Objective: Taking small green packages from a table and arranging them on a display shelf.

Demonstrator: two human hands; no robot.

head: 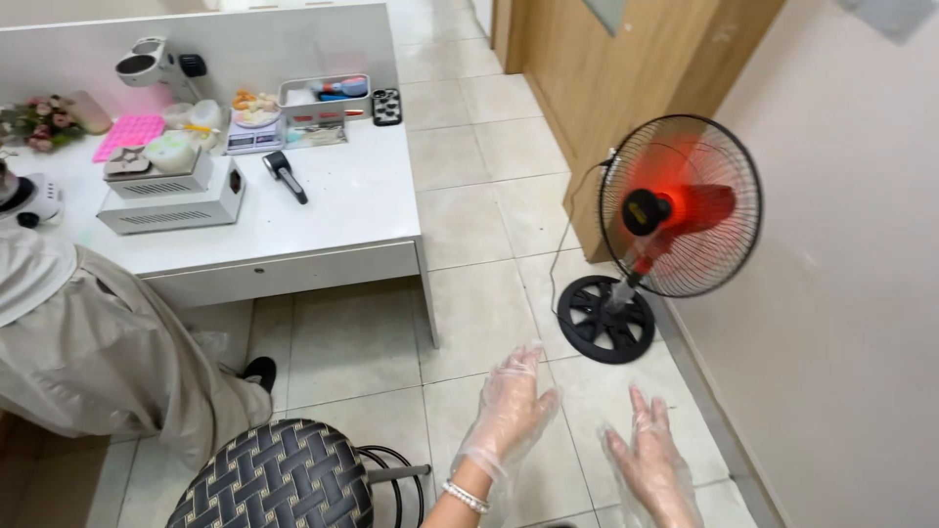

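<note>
Gloves of thin clear plastic cover the left hand (509, 406) and right hand (653, 467); both are spread open and empty above the tiled floor (469, 225), nearest the red fan (675, 210) standing far right.

Bright, even indoor light, soft shadows under the white table (323, 259). Mild glare on the tabletop. Gloved hands slightly motion-blurred; edges show wide-angle bend.

One fan (678, 210), one stool (279, 479), two hands (509, 411) (gloved).
</note>
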